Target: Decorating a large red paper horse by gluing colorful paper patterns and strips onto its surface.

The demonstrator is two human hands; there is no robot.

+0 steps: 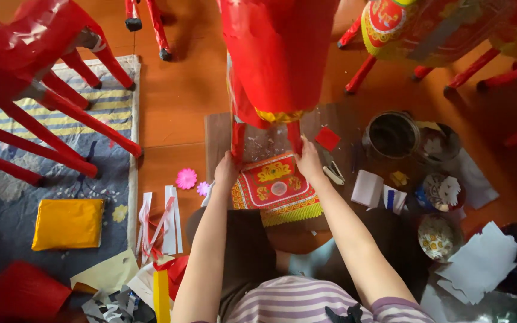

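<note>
Both hands grip the two front legs of a red paper-covered horse figure [276,60] that stands at 12 o'clock on a brown board [216,134] on the floor: the left hand [227,170] is closed around the left leg, the right hand [307,160] around the right. The body and legs look fully wrapped in red. An ornate red-and-gold paper panel [273,190] lies loose between the wrists, seemingly not yet attached, and pink paper flowers [186,178] lie unused at 9 o'clock.

The wooden floor [181,90] bears a striped rug [7,197], a brown board [216,134] and paper scraps [480,263].
</note>
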